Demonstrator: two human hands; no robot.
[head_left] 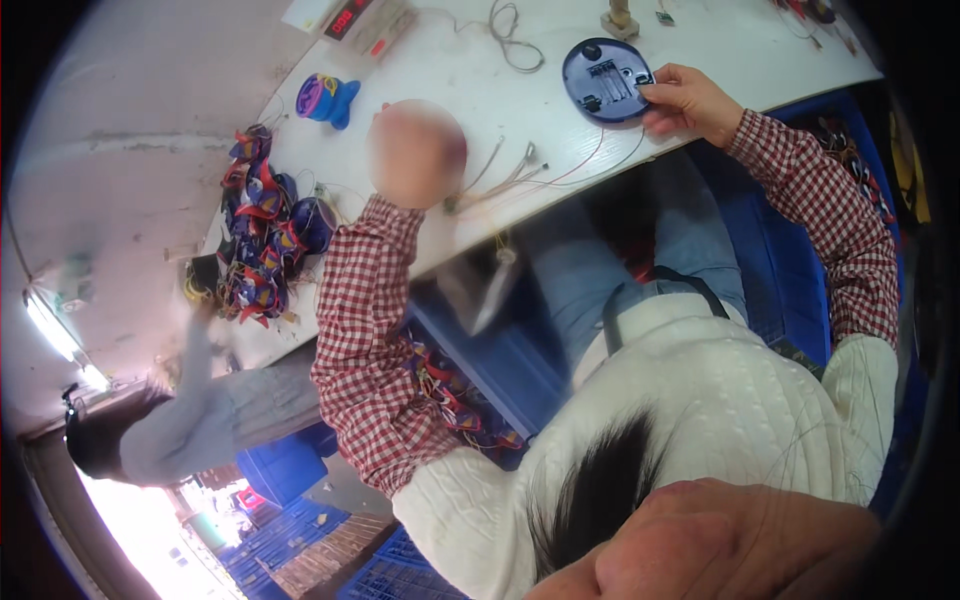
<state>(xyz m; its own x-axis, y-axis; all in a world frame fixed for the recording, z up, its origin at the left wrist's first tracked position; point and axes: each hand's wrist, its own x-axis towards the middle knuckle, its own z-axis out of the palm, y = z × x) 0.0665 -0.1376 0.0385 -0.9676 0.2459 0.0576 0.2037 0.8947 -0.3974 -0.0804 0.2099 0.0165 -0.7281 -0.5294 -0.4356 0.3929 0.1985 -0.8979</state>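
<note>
My right hand (697, 106) pinches the right rim of a round dark blue plastic housing (612, 98), thumb on top. The housing has a slotted compartment in its middle and lies at the table's near edge. Thin wires (575, 178) run from its lower side across the table. Farther left, my left hand (412, 158) is smeared, so its fingers and anything in them cannot be made out. Beside that hand lie loose cables with small connectors (512, 168).
A pile of red, blue and purple parts with wires (262, 235) covers the table's left end. Behind my left hand stand a blue and purple spool-like object (328, 98) and a box with a red display (362, 32). A blue bin (500, 365) sits below; a co-worker (200, 420) is at left.
</note>
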